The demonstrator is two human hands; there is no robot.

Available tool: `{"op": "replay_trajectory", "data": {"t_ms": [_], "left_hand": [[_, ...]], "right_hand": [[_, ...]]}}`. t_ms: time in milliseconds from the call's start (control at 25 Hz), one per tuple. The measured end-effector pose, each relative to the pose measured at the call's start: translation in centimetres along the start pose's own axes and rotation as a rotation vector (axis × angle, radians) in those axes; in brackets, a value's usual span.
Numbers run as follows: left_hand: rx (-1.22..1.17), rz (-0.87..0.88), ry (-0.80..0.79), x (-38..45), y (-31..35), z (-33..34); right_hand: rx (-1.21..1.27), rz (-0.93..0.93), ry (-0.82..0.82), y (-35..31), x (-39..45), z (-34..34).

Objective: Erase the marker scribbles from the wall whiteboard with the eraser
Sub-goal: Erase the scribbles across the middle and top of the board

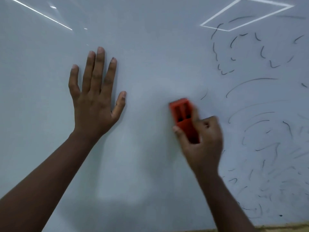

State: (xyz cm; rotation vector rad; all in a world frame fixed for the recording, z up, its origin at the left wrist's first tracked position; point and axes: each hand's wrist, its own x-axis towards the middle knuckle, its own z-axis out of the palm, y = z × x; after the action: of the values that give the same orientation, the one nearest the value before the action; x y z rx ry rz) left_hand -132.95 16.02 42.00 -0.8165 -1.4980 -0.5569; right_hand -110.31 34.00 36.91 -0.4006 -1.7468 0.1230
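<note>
On the wall whiteboard, the left hand lies flat with its fingers straight and spread, palm against the bare grey-white surface, holding nothing. To its right, well apart from it, the right hand grips an orange eraser, thumb on the eraser's left edge and the fingers curled round its right side. The eraser is pressed against the board, its long side tilted slightly to the left, with two dark slots showing in its upper back. The right hand and the eraser are blurred.

The marker scribbles fill the right part of the board: short dark curved strokes near the top right, longer arcs at mid-height, and thinner, smeared traces lower down. One small stroke sits just beside the eraser's upper right corner. The board to the left of the eraser shows no marks. Reflections of ceiling lights appear as bright lines across the top of the board.
</note>
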Motion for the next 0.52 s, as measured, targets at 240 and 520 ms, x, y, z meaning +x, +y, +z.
{"op": "replay_trajectory", "data": {"t_ms": [240,520], "left_hand": [[-0.01,0.007,0.024,-0.4,-0.3,0.5],[-0.028,0.023,0.044,-0.7,-0.1,0.6]], "right_hand": [[0.317,0.553,0.266,6.7,4.9,-5.0],[0.188,0.337,0.181,-0.7,4.5,-1.1]]}}
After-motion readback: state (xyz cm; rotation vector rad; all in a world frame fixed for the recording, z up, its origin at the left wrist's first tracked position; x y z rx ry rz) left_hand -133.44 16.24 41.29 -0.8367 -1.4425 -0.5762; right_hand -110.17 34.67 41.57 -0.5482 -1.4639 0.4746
